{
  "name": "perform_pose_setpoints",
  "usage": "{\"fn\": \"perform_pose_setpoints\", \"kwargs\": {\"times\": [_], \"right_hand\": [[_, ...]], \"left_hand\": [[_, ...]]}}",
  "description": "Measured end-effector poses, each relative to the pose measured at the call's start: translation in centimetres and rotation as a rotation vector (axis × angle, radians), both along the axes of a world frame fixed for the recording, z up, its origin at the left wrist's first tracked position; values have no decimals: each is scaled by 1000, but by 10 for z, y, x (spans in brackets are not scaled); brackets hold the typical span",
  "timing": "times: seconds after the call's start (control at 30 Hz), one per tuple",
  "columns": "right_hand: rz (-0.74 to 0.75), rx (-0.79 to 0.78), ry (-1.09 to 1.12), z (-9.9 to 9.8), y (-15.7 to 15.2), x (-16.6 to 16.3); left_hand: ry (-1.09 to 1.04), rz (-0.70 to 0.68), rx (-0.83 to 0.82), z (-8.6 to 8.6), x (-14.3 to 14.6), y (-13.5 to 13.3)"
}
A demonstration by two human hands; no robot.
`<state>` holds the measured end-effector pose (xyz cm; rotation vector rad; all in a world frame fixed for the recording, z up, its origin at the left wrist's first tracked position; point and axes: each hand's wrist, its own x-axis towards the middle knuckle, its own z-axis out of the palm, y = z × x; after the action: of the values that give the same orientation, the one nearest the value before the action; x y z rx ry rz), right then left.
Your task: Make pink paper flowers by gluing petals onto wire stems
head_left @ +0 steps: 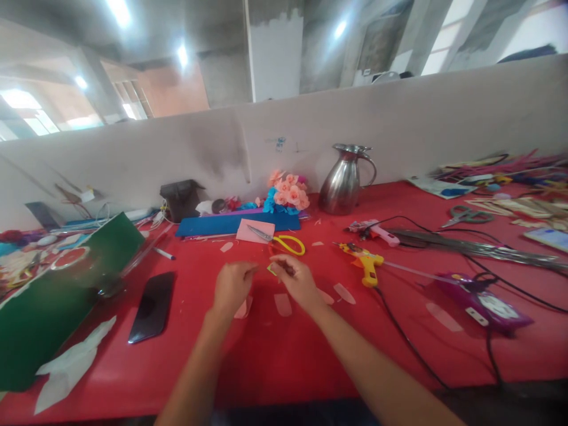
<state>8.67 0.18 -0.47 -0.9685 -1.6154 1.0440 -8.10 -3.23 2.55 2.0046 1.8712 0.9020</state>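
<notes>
Over the red table (261, 378), my right hand (296, 279) pinches a small yellow-green piece (271, 270) between thumb and fingers. Close by on its left, my left hand (233, 285) is closed with the fingertips pointing toward the right hand; whatever they grip is hidden. Beneath and around both hands lie pink petal-shaped cutouts, among them a petal (283, 305) between the wrists and another petal (345, 293) to the right. Just beyond the fingers, yellow-handled scissors (290, 244) rest partly on a pink sheet (248, 231).
A yellow glue gun (366, 264) with its cord lies to the right, near a purple pack (488, 305). Behind are a metal jug (344, 180) and a pink flower bunch (290, 194). Leftward sit a phone (152, 307) and a green board (66, 307).
</notes>
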Motion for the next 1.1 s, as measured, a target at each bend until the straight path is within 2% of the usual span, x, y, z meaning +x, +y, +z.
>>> {"fn": "perform_pose_setpoints", "kwargs": {"times": [0.13,0.23,0.33,0.4,0.57,0.73,0.93,1.03,1.1], "right_hand": [[-24,-55,139,7,4,6],[-67,-91,194,8,8,12],[-109,-46,163,4,9,14],[-139,11,100,2,8,13],[-156,158,-139,5,-3,11],[-170,272,-263,11,-9,12],[-210,249,-242,10,-7,13],[-333,173,-118,16,-4,20],[-440,142,-14,24,-3,30]], "left_hand": [[20,6,-9,14,31,4],[44,-6,41,14,49,7],[131,13,156,5,60,7],[187,77,265,-6,62,4],[181,134,468,-27,56,1],[41,90,475,-33,54,6],[-105,43,379,-35,52,11],[-225,42,394,-36,50,13],[-324,87,422,-38,50,14]]}}
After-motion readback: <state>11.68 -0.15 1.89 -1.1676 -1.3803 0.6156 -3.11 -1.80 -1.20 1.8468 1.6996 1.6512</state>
